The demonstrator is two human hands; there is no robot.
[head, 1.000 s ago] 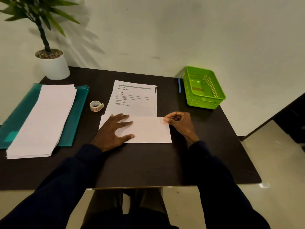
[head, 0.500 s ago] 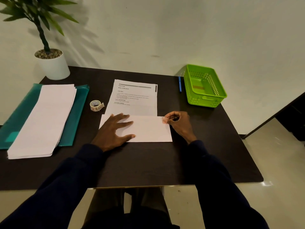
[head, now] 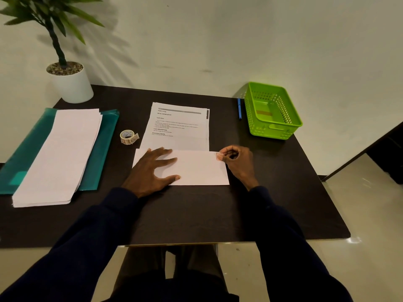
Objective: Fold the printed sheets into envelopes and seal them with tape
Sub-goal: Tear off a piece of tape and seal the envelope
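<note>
Inventory as I read it from the head view:

- One dark tabletop (head: 196, 214), set against a pale wall.
- One white envelope (head: 196, 171), lying flat near the middle of the tabletop, long side toward me. It looks plain and unmarked, and its far edge overlaps the near edge of the printed sheets.
- One small piece of tape (head: 219, 156), brownish and translucent, at the envelope's far right corner.
- One stack of printed sheets (head: 178, 125), just beyond the envelope, black text on white. I cannot count the sheets.
- One tape roll (head: 128, 136), left of the printed sheets, with a loose end sticking out.
- One stack of blank envelopes (head: 61, 153), on the left, resting on one teal folder (head: 28, 147).
- One green basket (head: 272, 110), at the far right, perforated walls, with something flat and tan inside that I cannot identify.
- One blue pen (head: 239, 108), just left of the basket.
- One potted plant (head: 67, 81), white pot, far left corner.
- Left hand (head: 150, 171): flat on the left half of the envelope, fingers spread, palm down.
- Right hand (head: 237, 162): at the envelope's right end, fingers curled, thumb and forefinger pinching the piece of tape against the corner.
</note>
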